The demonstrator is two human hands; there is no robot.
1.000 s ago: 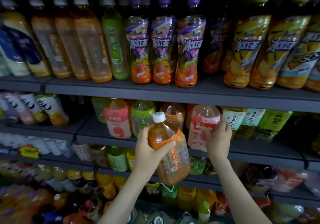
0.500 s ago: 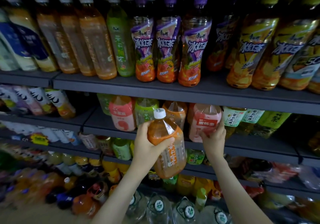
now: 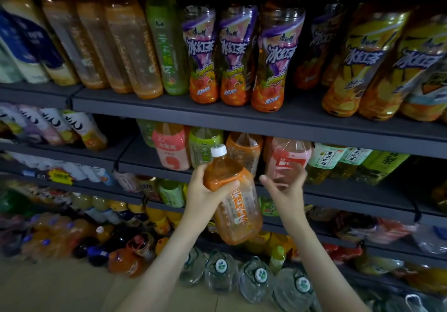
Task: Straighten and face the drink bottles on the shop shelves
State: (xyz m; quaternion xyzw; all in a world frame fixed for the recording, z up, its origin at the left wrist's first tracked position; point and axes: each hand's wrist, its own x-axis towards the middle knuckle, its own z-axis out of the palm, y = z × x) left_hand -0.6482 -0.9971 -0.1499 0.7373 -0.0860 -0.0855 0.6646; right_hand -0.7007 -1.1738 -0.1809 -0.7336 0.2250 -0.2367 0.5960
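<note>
Half a second ago the right hand (image 3: 285, 190) was steadying the pink bottle (image 3: 287, 159). We now find it drawn back just in front of that bottle, right of centre, thumb and fingers spread apart and gripping nothing. Blur keeps us from telling whether the fingertips still brush the label. The pink bottle stands on the second shelf (image 3: 350, 197) as before.

The left hand (image 3: 205, 195) keeps fingers and thumb clamped round the shoulder of the orange tea bottle (image 3: 237, 205). It is held off the shelf at centre frame, white cap tilted up and left.

Behind the cap we make out another orange bottle (image 3: 244, 149) and a green bottle (image 3: 203, 147) on that shelf. Purple-labelled bottles (image 3: 238, 55) line the top shelf (image 3: 169, 108). Water jugs (image 3: 256, 278) sit on the floor at lower centre.
</note>
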